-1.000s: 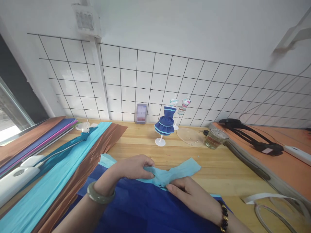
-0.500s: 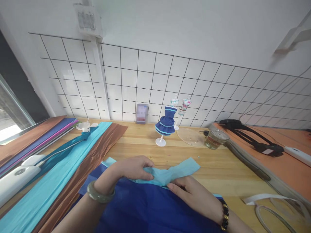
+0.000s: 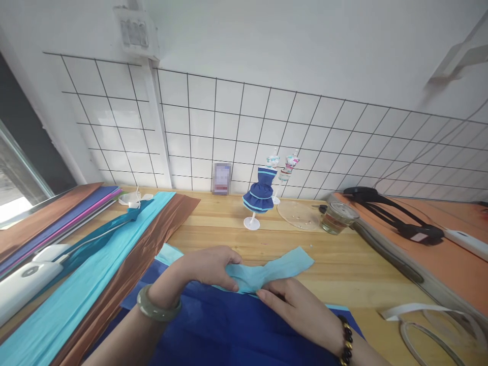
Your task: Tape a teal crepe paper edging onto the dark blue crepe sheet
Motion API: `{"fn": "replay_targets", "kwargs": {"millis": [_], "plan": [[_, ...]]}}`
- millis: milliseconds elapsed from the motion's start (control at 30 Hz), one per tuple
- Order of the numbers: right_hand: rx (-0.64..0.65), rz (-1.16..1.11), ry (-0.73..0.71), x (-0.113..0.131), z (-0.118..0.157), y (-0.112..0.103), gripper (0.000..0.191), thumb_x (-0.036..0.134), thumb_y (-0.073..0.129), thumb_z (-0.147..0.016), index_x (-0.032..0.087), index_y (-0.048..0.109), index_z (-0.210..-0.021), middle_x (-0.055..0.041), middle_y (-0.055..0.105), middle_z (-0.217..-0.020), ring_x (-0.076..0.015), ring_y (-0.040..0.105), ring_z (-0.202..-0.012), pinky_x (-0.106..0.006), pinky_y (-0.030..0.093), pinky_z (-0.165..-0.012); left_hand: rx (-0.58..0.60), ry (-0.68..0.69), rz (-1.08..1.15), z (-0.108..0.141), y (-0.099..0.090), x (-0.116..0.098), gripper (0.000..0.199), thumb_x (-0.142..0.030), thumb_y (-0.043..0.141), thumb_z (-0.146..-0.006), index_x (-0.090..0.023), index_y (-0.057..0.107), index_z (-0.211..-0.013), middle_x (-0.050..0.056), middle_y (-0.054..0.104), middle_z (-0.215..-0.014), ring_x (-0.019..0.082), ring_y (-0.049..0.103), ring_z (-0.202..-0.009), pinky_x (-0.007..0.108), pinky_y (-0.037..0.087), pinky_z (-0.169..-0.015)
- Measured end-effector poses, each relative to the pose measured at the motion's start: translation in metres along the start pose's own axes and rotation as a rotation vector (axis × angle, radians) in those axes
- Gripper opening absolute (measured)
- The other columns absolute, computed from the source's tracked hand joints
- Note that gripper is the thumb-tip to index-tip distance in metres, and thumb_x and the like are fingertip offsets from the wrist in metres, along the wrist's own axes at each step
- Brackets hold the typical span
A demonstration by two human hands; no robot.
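Note:
My left hand, with a pale green bangle on its wrist, is closed on a light blue strip of thin crepe-like material. The strip lies along the top edge of a dark blue sheet, and its right end stands up free. At that same edge my right hand, wearing a dark beaded bracelet, pinches the sheet and the strip between thumb and fingers. Both hands are close together, palms down. The fingertips under the sheet are hidden.
A miniature navy dress on a white stand is at the back, near a clear round dish and a glass jar. Long blue and brown sheets lie at left, with a white device. White tape curls at right.
My right hand has shifted slightly left along the edge. The dark blue sheet has moved a little left with the hands, and more of the strip's left end shows.

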State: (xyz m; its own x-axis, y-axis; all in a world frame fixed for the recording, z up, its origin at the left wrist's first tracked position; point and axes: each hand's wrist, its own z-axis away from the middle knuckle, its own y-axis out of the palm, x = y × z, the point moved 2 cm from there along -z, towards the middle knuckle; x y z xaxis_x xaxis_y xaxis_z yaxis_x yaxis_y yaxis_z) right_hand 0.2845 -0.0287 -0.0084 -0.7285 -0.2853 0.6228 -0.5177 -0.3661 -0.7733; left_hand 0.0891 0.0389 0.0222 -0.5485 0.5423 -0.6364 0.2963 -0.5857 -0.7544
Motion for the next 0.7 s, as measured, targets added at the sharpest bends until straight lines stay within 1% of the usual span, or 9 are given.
{"fn": "replay_targets", "kwargs": {"millis": [67, 200, 333, 467, 567, 700], "plan": [[-0.003, 0.005, -0.002, 0.001, -0.001, 0.000, 0.043, 0.047, 0.035, -0.092, 0.019, 0.039, -0.059, 0.0044, 0.039, -0.057, -0.0095, 0.034, -0.052, -0.022, 0.027, -0.050, 0.013, 0.008, 0.015, 0.000, 0.000, 0.000, 0.016, -0.031, 0.064, -0.065, -0.019, 0.054, -0.065, -0.005, 0.050, -0.063, 0.012, 0.047, -0.060, 0.021, 0.029, -0.050], [0.003, 0.006, -0.016, 0.006, -0.003, -0.001, 0.044, 0.047, 0.034, -0.092, 0.019, 0.037, -0.058, 0.0047, 0.037, -0.056, -0.0095, 0.033, -0.052, -0.022, 0.026, -0.049, 0.023, 0.028, 0.044, 0.001, 0.000, 0.000, 0.011, -0.029, 0.060, -0.068, -0.019, 0.056, -0.069, -0.005, 0.052, -0.066, 0.012, 0.048, -0.061, 0.021, 0.030, -0.051], [0.023, -0.022, -0.017, 0.009, -0.006, -0.002, 0.043, 0.048, 0.034, -0.091, 0.020, 0.035, -0.059, 0.0048, 0.035, -0.056, -0.0097, 0.031, -0.052, -0.022, 0.024, -0.049, 0.031, 0.037, 0.066, 0.002, -0.001, 0.000, 0.011, -0.030, 0.057, -0.070, -0.019, 0.054, -0.067, -0.006, 0.048, -0.063, 0.011, 0.046, -0.060, 0.021, 0.029, -0.050], [0.028, -0.074, -0.016, 0.005, -0.007, -0.001, 0.043, 0.048, 0.033, -0.092, 0.020, 0.030, -0.059, 0.0052, 0.029, -0.058, -0.0096, 0.027, -0.053, -0.023, 0.023, -0.049, 0.034, 0.039, 0.078, 0.003, -0.003, 0.001, 0.016, -0.030, 0.053, -0.073, -0.019, 0.047, -0.063, -0.006, 0.042, -0.059, 0.009, 0.041, -0.056, 0.021, 0.029, -0.048], [0.041, -0.114, -0.018, -0.001, -0.006, -0.002, 0.045, 0.050, 0.032, -0.092, 0.020, 0.027, -0.059, 0.0056, 0.025, -0.059, -0.0096, 0.024, -0.053, -0.023, 0.022, -0.048, 0.028, 0.038, 0.074, 0.003, -0.004, 0.002, 0.017, -0.029, 0.052, -0.074, -0.019, 0.044, -0.062, -0.006, 0.040, -0.059, 0.009, 0.040, -0.056, 0.021, 0.029, -0.049], [0.043, -0.118, -0.019, -0.006, -0.002, -0.006, 0.044, 0.050, 0.033, -0.091, 0.020, 0.029, -0.059, 0.0055, 0.026, -0.060, -0.0097, 0.026, -0.054, -0.023, 0.022, -0.049, 0.023, 0.036, 0.067, 0.002, -0.003, 0.003, 0.019, -0.029, 0.052, -0.074, -0.019, 0.042, -0.060, -0.006, 0.040, -0.060, 0.010, 0.040, -0.056, 0.022, 0.029, -0.050]]}}
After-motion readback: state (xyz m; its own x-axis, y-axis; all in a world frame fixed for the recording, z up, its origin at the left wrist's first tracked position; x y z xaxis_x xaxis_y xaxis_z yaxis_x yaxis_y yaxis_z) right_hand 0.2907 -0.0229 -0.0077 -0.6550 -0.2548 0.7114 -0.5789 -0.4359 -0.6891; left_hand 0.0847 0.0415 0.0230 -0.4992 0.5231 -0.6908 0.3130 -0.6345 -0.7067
